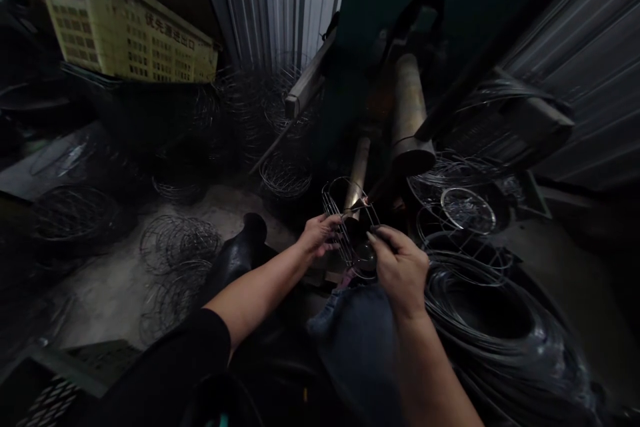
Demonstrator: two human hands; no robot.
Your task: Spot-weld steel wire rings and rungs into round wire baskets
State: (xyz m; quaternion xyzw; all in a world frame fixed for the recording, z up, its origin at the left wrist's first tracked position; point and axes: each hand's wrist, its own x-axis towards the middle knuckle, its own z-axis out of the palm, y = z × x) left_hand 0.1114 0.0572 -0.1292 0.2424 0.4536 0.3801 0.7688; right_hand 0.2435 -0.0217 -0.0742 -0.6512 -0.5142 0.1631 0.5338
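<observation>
Between my two hands is a small wire frame (344,240) of thin parallel rods and round hoops. My left hand (321,235) grips its left side with the fingers wrapped on the rods. On the right, my right hand (400,260) pinches the frame's wire between thumb and fingers. The far part of the frame meets the lower metal electrode bar (358,170), where a small orange glow shows at the contact. Above it projects a thicker metal cylinder (411,110) of the dark green machine.
A large coil of wire (500,320) lies at the right, with a round wire piece (469,211) behind it. Wire baskets (180,243) stand on the floor at left. A yellow crate (135,33) sits at the back left. A wooden beam (310,83) juts out near the machine.
</observation>
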